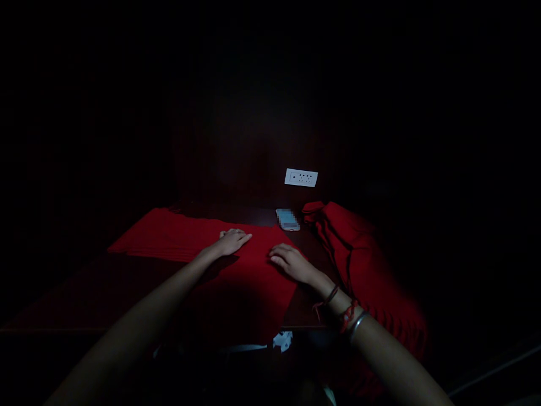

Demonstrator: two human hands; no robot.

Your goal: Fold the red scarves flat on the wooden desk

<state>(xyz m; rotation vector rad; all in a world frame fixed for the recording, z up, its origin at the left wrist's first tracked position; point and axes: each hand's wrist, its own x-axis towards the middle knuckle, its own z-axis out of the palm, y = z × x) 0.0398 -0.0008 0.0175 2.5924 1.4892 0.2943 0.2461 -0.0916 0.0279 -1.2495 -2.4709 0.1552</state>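
A red cloth [249, 276] lies spread over a dark table, and its near part hangs past the front edge. To the left it runs on into a long strip with several stacked layers along its side. My left hand [234, 241] rests flat on the cloth near its far side, fingers stretched to the right. My right hand [291, 262] touches the cloth near its right edge, palm down, with loosely bent fingers. Neither hand visibly grips anything. Bracelets circle my right wrist.
A phone [288, 220] lies behind the cloth. A white socket plate [301, 177] is on the dark wall. To the right, a heap of red fabric [363, 254] with a fringed end hangs over the table edge. White scraps [282, 340] show below the front edge. The surroundings are very dark.
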